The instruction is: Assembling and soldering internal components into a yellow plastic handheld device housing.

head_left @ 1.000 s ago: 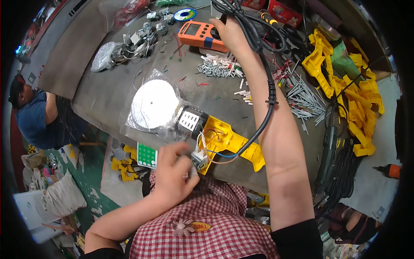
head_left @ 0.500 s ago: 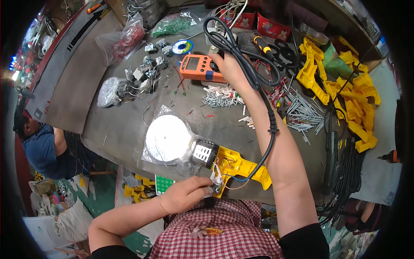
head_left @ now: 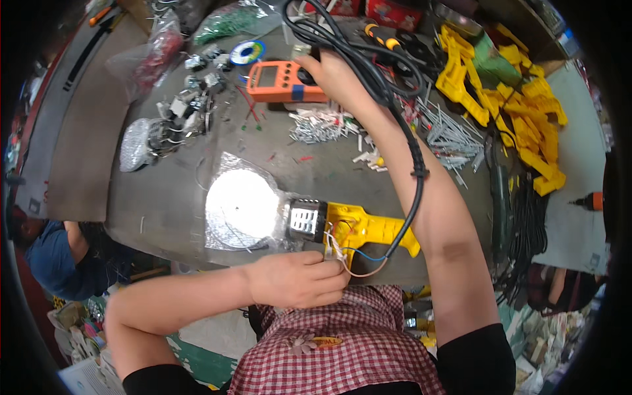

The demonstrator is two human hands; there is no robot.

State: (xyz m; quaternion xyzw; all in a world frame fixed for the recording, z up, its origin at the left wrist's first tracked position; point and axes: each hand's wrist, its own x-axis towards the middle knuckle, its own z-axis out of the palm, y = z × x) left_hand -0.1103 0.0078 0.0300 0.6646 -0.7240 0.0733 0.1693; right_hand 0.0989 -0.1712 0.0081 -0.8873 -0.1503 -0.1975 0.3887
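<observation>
A work lamp lies on the bench, with a bright, lit round head (head_left: 242,205), a perforated black and silver neck (head_left: 308,220) and an opened yellow handle (head_left: 375,230). Thin wires (head_left: 336,249) come out of the handle, and a black cable (head_left: 416,191) runs from it over my right forearm. My left hand (head_left: 299,280) is closed at the handle's near edge, below the wires; what its fingers grip is hidden. My right hand (head_left: 332,74) reaches to the far side, beside an orange multimeter (head_left: 276,80). Its thumb shows, but the cable loops cover its other fingers.
Bulb parts (head_left: 191,108) lie to the left, a solder spool (head_left: 247,52) behind. White and metal small parts (head_left: 319,125) and long screws (head_left: 451,135) lie near my right arm. Yellow handle shells (head_left: 526,125) are piled far right. A person in blue (head_left: 59,260) sits at left.
The view has shifted, so the bench appears moved left and up. My left hand has turned, its back now facing me more, at the same handle edge. My right hand stays by the multimeter.
</observation>
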